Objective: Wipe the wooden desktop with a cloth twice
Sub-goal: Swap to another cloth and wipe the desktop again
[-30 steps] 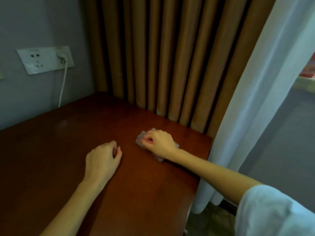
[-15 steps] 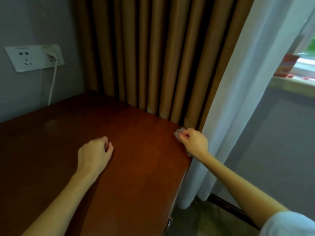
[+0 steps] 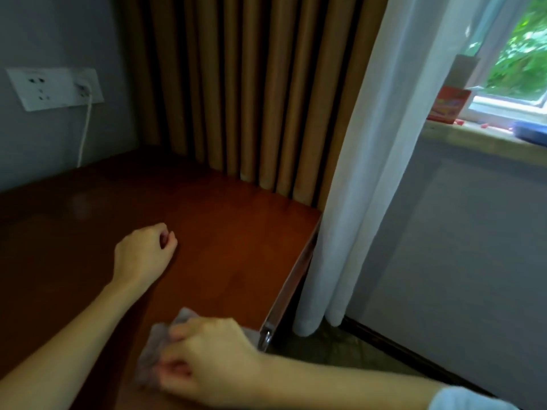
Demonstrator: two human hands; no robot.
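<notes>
Brown curtains (image 3: 251, 99) hang behind the dark wooden tabletop (image 3: 225, 232), and a white curtain (image 3: 370, 173) hangs beside its right edge. Near the front right corner the grey cloth (image 3: 157, 344) lies on the wood, and the right hand (image 3: 213, 359) grips it with bent fingers. The left hand (image 3: 142, 255) rests further in on the tabletop, loosely curled, holding nothing.

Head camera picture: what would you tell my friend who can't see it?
A person's right hand holds a grey cloth on the near right corner of a reddish wooden desktop. The left hand rests loosely curled on the wood; brown curtains and a white curtain hang behind.
</notes>
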